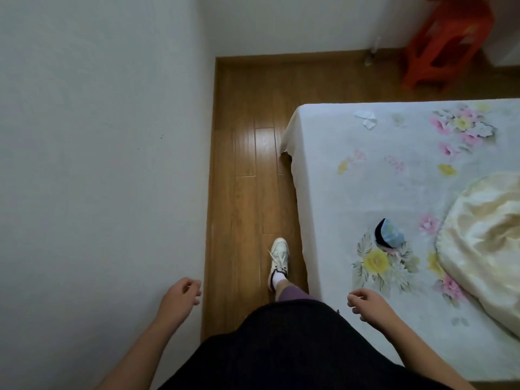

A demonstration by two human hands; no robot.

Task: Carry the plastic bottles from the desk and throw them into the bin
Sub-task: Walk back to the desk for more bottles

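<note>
Evidently mid-stride, the left hand [180,295] at 7 o'clock and right hand [365,304] at 5 o'clock hang free for balance, fingers [194,288] loosely curled around nothing, over the floor [247,164] beside the bed [394,170] at 3 o'clock; bottles, worktop and bin are out of view.

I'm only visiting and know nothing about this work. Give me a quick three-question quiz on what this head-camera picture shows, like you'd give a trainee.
1. True or false: the left hand and the right hand each hold a plastic bottle.
2. What stands on the wooden floor at the far right?
A) a red plastic stool
B) a green bin
C) a blue chair
3. Fill in: the crumpled white paper lies on the ____.

Key
1. False: both hands are empty, fingers loosely curled.
2. A
3. bed, on its flowered sheet.
</note>
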